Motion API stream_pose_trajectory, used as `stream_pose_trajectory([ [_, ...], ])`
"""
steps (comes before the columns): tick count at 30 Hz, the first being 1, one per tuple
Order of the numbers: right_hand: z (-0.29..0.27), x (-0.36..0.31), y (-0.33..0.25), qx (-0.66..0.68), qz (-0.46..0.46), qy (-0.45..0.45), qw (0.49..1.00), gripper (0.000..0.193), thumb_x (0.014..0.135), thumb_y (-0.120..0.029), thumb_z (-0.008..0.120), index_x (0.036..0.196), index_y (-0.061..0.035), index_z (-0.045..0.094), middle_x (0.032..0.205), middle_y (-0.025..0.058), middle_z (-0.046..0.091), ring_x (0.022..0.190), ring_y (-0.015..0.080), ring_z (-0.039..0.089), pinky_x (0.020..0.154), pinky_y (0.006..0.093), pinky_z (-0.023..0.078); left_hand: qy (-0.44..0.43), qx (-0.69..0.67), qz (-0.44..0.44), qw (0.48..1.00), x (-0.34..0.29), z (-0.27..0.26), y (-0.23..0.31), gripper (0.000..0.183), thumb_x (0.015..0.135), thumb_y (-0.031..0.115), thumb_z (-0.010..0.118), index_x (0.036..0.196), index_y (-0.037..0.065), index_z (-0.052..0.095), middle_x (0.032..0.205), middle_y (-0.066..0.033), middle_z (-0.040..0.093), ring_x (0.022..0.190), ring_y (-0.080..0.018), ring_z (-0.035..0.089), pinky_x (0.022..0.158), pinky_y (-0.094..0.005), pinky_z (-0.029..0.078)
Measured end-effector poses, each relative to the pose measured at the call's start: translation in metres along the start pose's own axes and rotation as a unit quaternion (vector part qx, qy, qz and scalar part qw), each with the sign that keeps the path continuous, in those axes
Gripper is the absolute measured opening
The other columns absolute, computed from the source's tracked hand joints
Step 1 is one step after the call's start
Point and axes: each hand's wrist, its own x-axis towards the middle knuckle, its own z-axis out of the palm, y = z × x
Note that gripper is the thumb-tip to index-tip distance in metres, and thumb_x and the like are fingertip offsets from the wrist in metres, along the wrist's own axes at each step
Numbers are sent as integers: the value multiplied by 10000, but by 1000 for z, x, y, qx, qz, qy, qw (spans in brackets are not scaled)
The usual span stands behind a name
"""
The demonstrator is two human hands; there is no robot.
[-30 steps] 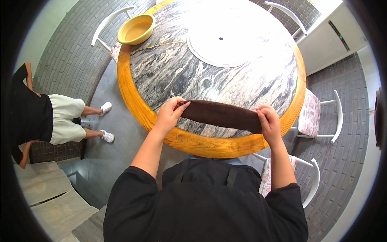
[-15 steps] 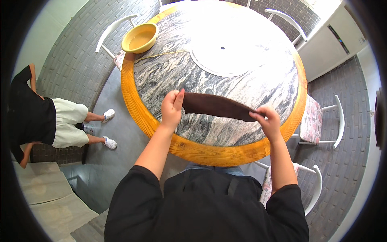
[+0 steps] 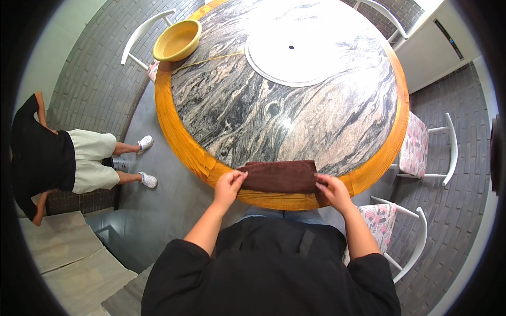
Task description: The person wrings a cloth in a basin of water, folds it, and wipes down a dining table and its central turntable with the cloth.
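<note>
A dark brown cloth (image 3: 279,177), folded into a long strip, lies across the near edge of the round table (image 3: 221,124), partly on the stone top and partly on the wooden rim. My left hand (image 3: 227,188) is closed in a pinch at the cloth's left end. At the opposite end, my right hand (image 3: 335,191) has its thumb and fingers apart, close against the cloth's right edge. A layer of the fold shows along the cloth's far side.
A yellow basin (image 3: 178,41) stands on the far left rim, with a thin yellow strip (image 3: 211,59) near it. A round white turntable (image 3: 290,47) occupies the table's middle. White chairs (image 3: 414,145) surround the table. At left stands another person (image 3: 63,158).
The cloth was held up stretched between both hands above the table. Now it has come down toward me and lies on the near edge, and my right fingers have loosened.
</note>
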Motion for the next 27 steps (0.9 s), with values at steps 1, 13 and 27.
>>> stream_pose_trajectory([
  [1,-2,5,5,-5,64,6,998,347,901,-124,762,1240,-78,703,1049,147,718,923,337,686,830,399,542,26,-2,6,1000,11,3,-1,243,974,250,723,908,17,713,722,-31,604,695,-134,556,678,-299,451],
  [13,44,62,-6,-349,-218,-95,907,617,949,-555,621,1498,-279,557,1597,-31,473,1467,257,436,1255,511,224,-115,426,285,851,25,67,14,768,917,654,608,1542,224,490,1692,-81,289,1503,-377,321,1233,-622,179],
  [27,77,-16,-19,-357,-117,-114,920,714,877,-652,649,1482,-281,568,1616,-26,439,1494,311,371,1237,637,134,-165,450,263,837,-29,56,5,923,837,722,637,1606,283,376,1729,-63,186,1556,-408,175,1218,-691,110],
])
